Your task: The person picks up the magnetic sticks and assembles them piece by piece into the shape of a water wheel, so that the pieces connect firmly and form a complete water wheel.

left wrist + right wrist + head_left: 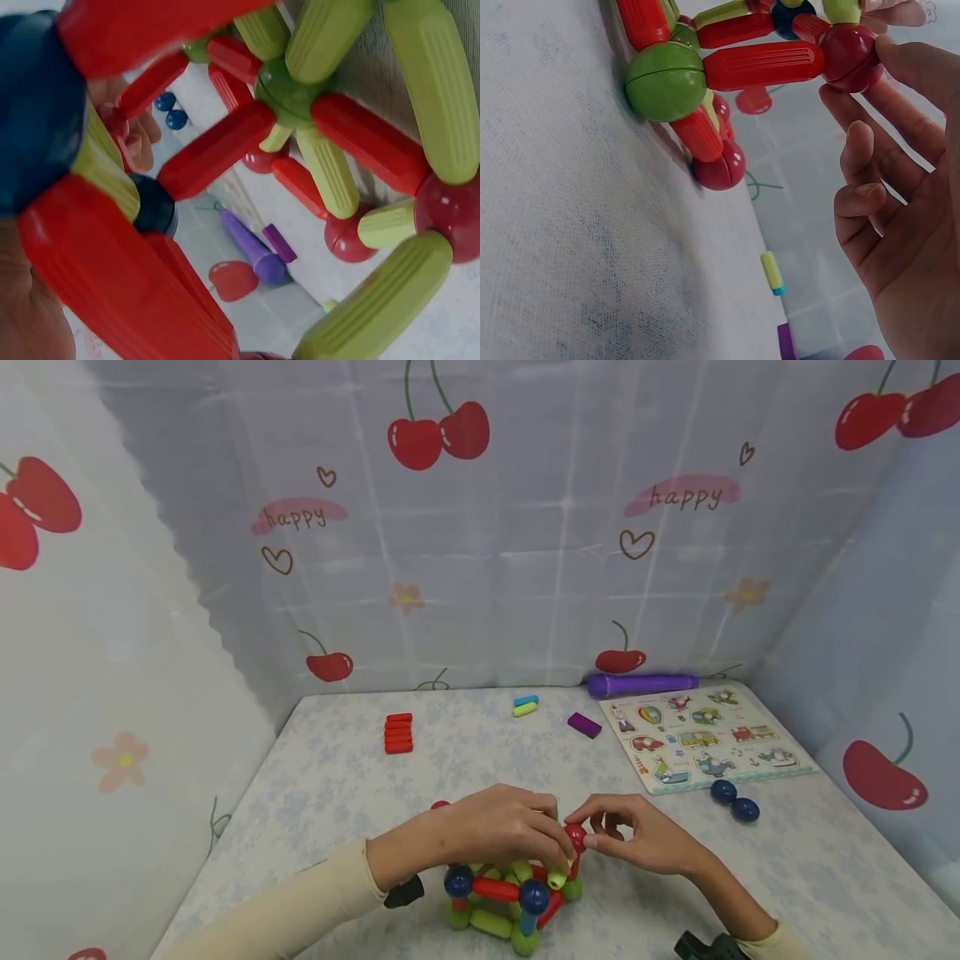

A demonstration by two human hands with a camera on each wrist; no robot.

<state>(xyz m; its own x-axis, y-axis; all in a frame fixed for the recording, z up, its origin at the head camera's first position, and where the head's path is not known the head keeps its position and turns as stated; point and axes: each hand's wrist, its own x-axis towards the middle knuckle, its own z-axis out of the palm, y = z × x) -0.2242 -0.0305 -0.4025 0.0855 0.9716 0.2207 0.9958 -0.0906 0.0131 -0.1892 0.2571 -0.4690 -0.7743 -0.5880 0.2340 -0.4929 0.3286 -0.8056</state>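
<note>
Red ball (pixel 575 837) tops the rod frame (pixel 510 897) near the table's front edge, pinched by right hand (pixel 645 839) fingertips; left hand (pixel 495 827) curls over the frame.

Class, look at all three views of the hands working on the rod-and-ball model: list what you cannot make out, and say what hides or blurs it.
- Head view: the left hand covers the top of the rod-and-ball model, hiding its grip.
- Head view: the puzzle board pictures are too small to read in detail.
- Left wrist view: the near red rod is blurred and blocks most of the table.
- Right wrist view: the right hand is cut off by the edge.
</note>
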